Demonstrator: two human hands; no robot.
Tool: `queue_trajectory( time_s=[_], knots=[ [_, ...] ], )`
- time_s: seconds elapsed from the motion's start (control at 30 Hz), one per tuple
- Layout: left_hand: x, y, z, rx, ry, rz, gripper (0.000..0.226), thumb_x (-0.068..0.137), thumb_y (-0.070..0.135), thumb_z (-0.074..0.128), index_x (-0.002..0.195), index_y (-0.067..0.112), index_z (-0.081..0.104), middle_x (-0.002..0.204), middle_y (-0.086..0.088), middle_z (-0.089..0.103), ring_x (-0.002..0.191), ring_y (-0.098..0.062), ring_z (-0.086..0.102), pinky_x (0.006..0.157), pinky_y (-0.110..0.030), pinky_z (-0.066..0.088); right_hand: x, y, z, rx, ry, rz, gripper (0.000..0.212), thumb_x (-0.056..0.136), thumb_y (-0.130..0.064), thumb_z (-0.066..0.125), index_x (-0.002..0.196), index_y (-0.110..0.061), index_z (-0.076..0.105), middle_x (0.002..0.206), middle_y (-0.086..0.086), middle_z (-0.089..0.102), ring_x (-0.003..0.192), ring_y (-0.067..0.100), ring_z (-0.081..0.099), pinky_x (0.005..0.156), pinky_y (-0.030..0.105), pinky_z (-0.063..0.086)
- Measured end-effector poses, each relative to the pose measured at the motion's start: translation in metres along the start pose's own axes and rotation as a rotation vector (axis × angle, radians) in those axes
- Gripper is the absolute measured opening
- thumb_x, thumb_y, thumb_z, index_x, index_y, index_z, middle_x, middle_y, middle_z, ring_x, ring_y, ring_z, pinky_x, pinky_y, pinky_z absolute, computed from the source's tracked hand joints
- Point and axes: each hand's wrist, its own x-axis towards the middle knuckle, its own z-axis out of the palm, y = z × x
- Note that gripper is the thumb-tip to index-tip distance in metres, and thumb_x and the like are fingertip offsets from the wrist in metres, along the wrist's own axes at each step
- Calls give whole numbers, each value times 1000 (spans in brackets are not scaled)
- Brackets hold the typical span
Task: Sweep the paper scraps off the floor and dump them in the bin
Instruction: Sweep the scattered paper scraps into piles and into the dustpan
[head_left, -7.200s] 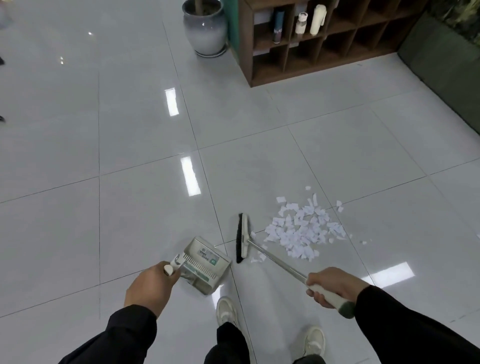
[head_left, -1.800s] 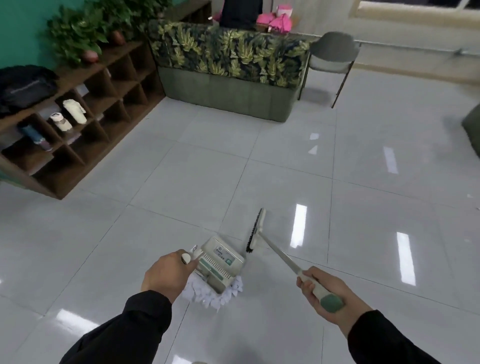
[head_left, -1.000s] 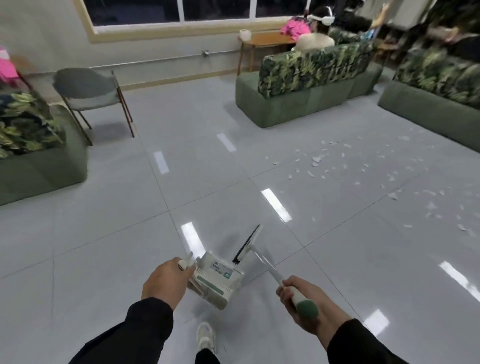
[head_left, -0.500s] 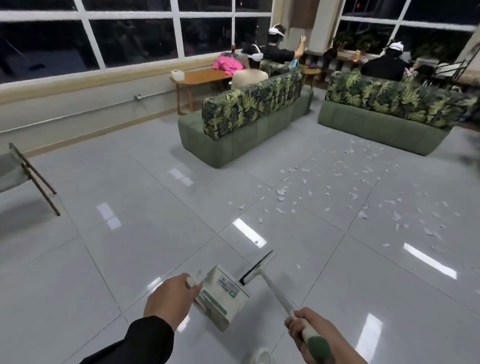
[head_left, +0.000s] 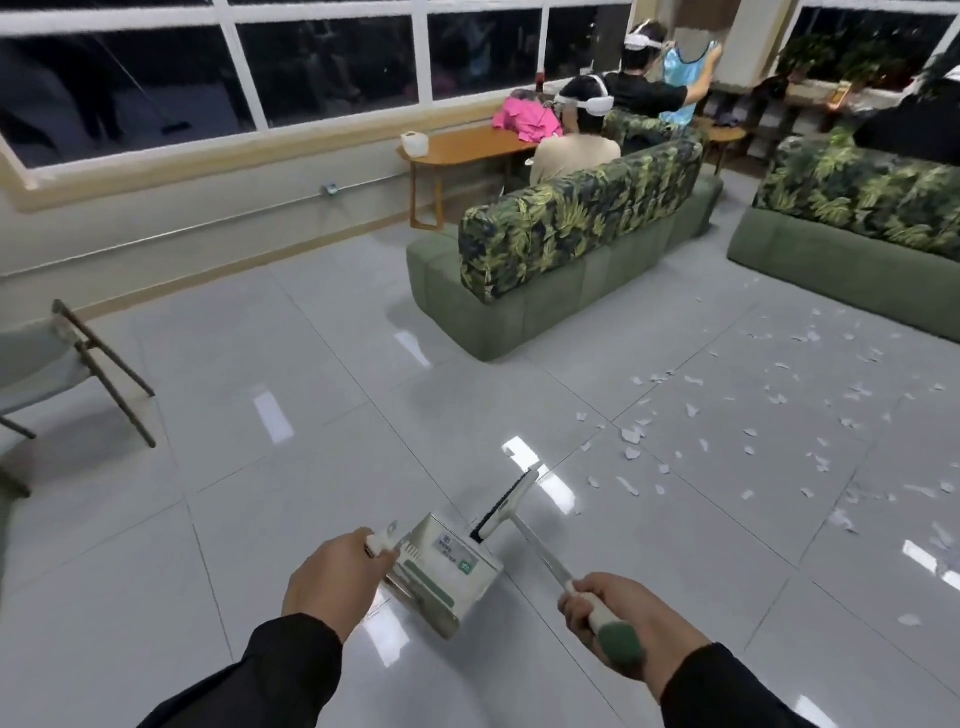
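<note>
Your left hand (head_left: 332, 582) grips the dustpan (head_left: 441, 566), your right (head_left: 618, 613) the broom (head_left: 506, 501); tilt the pan and its scraps could spill before the bin.

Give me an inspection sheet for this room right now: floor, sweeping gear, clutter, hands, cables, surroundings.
Surface: glossy grey tiled floor, light reflections.
Job's things: dustpan and broom held off the floor; paper scraps scattered ahead right; bin not seen.
Clutter: nothing seen beyond the scraps.
Grippers: left hand grips the dustpan handle; right hand grips the broom handle.
Cables: nothing seen.
Surroundings: leaf-print sofas, wooden table, chair, windows, seated people.
</note>
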Motion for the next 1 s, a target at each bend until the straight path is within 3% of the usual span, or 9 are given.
queue_trajectory(
  time_s=[0.13, 0.3, 0.43, 0.53, 0.6, 0.77, 1.0],
  knots=[
    [89, 8, -15, 7, -15, -10, 28, 94, 51, 55, 78, 29, 60, 70, 7, 64, 69, -12, 62, 58, -27, 42, 72, -50, 72, -119, 33, -6, 36, 91, 2, 51, 127, 2, 49, 77, 19, 54, 50, 15, 43, 34, 21, 44],
    [208, 18, -33, 42, -58, 22, 25, 95, 49, 56, 79, 30, 60, 70, 7, 63, 67, -10, 59, 58, -27, 42, 144, -93, 151, -139, 97, -52, 33, 88, 3, 58, 121, 2, 54, 80, 19, 56, 46, 16, 46, 37, 21, 46],
    [308, 32, -53, 94, -103, 102, 23, 95, 56, 54, 94, 36, 65, 72, 10, 63, 66, -5, 57, 57, -24, 40, 208, -135, 202, -135, 130, -43, 30, 90, 3, 59, 119, 2, 55, 87, 25, 58, 44, 17, 47, 38, 20, 46],
    [359, 54, -65, 112, -137, 123, 31, 96, 55, 55, 74, 33, 54, 64, 8, 57, 58, -7, 51, 54, -24, 35, 237, -163, 230, -128, 155, -49, 25, 91, 4, 57, 116, 3, 55, 91, 27, 58, 41, 18, 47, 37, 21, 47],
    [382, 69, -68, 132, -152, 132, 37, 96, 55, 56, 69, 33, 48, 61, 7, 52, 55, -9, 46, 52, -24, 33, 246, -174, 240, -113, 162, -53, 21, 92, 4, 57, 113, 3, 55, 92, 28, 58, 40, 19, 47, 37, 22, 47],
    [451, 114, -64, 174, -171, 192, 32, 96, 55, 55, 76, 29, 57, 67, 6, 60, 61, -10, 53, 54, -24, 37, 278, -214, 248, -77, 220, -41, 28, 92, 4, 58, 119, 3, 53, 102, 29, 57, 41, 19, 50, 38, 22, 48],
    [527, 200, -30, 221, -217, 251, 39, 95, 58, 53, 80, 23, 59, 68, 5, 59, 59, -12, 47, 57, -25, 38, 289, -298, 177, -94, 358, -7, 32, 91, 7, 60, 122, 10, 52, 87, 31, 65, 42, 20, 44, 40, 22, 47]
  ],
)
